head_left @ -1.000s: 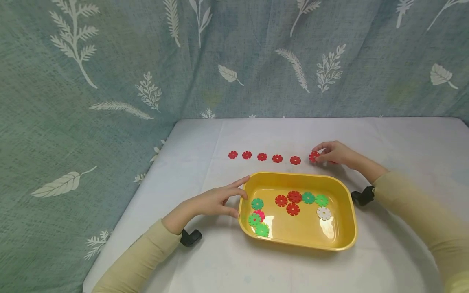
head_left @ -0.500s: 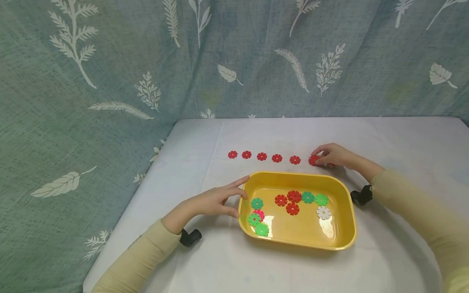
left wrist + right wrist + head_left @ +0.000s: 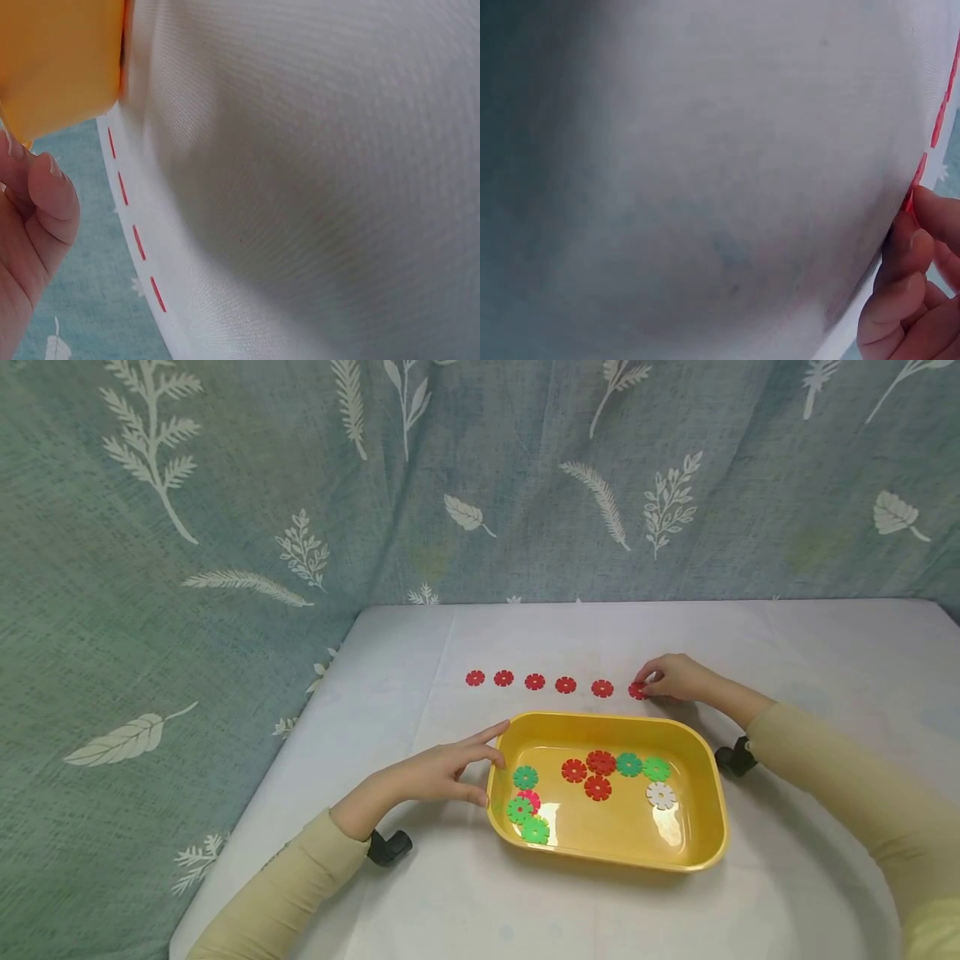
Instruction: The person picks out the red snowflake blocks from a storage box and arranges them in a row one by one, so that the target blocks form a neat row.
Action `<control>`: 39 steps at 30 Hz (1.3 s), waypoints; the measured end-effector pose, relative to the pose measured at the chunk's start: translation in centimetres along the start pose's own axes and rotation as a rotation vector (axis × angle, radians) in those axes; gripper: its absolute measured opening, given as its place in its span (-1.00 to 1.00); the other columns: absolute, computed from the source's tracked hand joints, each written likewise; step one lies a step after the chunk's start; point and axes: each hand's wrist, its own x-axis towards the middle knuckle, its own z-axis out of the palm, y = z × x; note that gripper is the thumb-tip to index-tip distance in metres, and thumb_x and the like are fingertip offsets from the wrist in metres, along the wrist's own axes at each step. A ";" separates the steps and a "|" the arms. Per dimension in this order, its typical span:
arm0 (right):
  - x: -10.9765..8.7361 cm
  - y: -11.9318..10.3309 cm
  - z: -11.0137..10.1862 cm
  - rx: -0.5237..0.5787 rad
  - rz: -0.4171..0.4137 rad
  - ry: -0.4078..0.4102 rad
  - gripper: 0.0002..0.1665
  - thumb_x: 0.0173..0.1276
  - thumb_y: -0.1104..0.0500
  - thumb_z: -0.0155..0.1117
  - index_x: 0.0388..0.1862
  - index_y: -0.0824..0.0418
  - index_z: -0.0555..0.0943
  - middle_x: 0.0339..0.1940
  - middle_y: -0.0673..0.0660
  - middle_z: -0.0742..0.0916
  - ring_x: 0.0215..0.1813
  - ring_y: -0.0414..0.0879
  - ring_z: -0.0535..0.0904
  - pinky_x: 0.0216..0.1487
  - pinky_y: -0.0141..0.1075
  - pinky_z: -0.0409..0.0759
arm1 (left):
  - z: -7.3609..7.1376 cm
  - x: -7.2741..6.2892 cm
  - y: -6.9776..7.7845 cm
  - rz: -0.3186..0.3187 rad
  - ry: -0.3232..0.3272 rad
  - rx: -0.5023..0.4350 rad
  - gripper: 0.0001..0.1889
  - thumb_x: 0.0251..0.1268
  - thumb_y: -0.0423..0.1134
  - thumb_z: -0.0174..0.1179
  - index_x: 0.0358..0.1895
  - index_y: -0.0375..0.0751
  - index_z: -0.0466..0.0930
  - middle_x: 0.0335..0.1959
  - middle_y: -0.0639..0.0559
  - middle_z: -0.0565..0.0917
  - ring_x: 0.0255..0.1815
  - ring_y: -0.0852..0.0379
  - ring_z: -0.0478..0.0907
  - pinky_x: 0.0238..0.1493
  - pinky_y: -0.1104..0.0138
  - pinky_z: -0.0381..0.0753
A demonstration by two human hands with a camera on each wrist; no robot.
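Red notched plastic discs, the flower-shaped interlocking kind, lie flat in a row on the white cloth; one of them is a red disc (image 3: 566,685) mid-row. At the row's right end my right hand (image 3: 678,678) pinches the last red disc (image 3: 637,691) between thumb and index finger, with the fingers covering part of it. In the right wrist view that disc (image 3: 918,177) shows edge-on at the fingertips. My left hand (image 3: 442,770) rests its spread fingers on the left rim of the yellow tray (image 3: 600,852), thumb against the outer wall.
Inside the tray lie several loose discs: red ones (image 3: 597,788), green ones (image 3: 536,830), a pink one (image 3: 532,797) and a white one (image 3: 662,795). A patterned curtain (image 3: 480,485) hangs behind the table and along its left side.
My right hand has shifted the end red disc slightly nearer to me and left, level with the row. Red seen under that hand earlier is now hidden. The left hand stays put.
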 end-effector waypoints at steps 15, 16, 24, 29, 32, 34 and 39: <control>-0.3 -0.5 -2.4 0.089 0.027 -0.025 -0.57 0.31 0.21 0.13 0.12 0.35 0.42 -0.27 0.28 0.61 -0.50 -0.07 0.49 -0.35 -0.32 0.59 | 0.0 0.0 0.0 0.007 0.008 0.034 -0.52 0.01 0.08 0.28 0.04 0.10 0.42 0.47 0.25 -0.10 0.12 0.12 0.31 -0.33 0.39 0.46; -0.4 -0.7 -2.8 0.109 0.032 -0.012 -0.57 0.32 0.21 0.13 0.13 0.34 0.41 -0.25 0.30 0.61 -0.49 -0.06 0.50 -0.33 -0.31 0.60 | 0.0 0.0 0.0 0.006 0.008 0.031 -0.51 0.01 0.09 0.28 0.04 0.10 0.42 0.47 0.25 -0.10 0.16 0.12 0.30 -0.30 0.38 0.48; -2.4 -2.8 -5.2 0.177 -0.004 0.059 -0.56 0.32 0.20 0.14 0.14 0.32 0.42 -0.16 0.38 0.60 -0.37 0.11 0.57 -0.27 -0.23 0.62 | 0.1 -0.1 0.1 -0.003 0.009 0.022 -0.52 0.01 0.07 0.29 0.03 0.13 0.42 0.47 0.25 -0.10 0.21 0.11 0.26 -0.26 0.37 0.50; -3.7 -4.2 -5.7 0.177 -0.037 0.072 -0.58 0.31 0.17 0.16 0.11 0.30 0.45 -0.19 0.34 0.63 -0.35 0.11 0.57 -0.28 -0.24 0.62 | 0.2 -0.1 0.1 -0.012 0.011 0.018 -0.54 0.01 0.04 0.29 0.03 0.12 0.42 0.47 0.26 -0.10 0.30 0.11 0.20 -0.19 0.35 0.51; -4.7 -5.0 -5.8 0.175 -0.066 0.062 -0.57 0.29 0.16 0.19 0.10 0.29 0.46 -0.24 0.26 0.66 -0.39 0.02 0.57 -0.29 -0.24 0.62 | 0.2 -0.1 0.1 -0.014 0.014 0.016 -0.54 0.02 0.02 0.30 0.03 0.11 0.43 0.47 0.26 -0.10 0.33 0.11 0.17 -0.15 0.33 0.52; -5.4 -5.5 -5.8 0.177 -0.083 0.046 -0.57 0.28 0.14 0.20 0.10 0.29 0.46 -0.26 0.21 0.67 -0.42 -0.03 0.57 -0.29 -0.24 0.61 | 0.2 -0.1 0.2 -0.012 0.014 0.015 -0.54 0.02 0.01 0.30 0.03 0.10 0.43 0.47 0.25 -0.09 0.32 0.10 0.18 -0.16 0.33 0.52; -6.9 -6.9 -5.4 0.183 -0.118 0.006 -0.59 0.27 0.14 0.22 0.07 0.27 0.48 -0.28 0.15 0.69 -0.44 -0.07 0.56 -0.29 -0.24 0.61 | 0.1 -0.1 0.2 -0.016 0.013 0.022 -0.54 0.02 0.02 0.30 0.02 0.10 0.43 0.47 0.25 -0.10 0.25 0.11 0.24 -0.23 0.36 0.50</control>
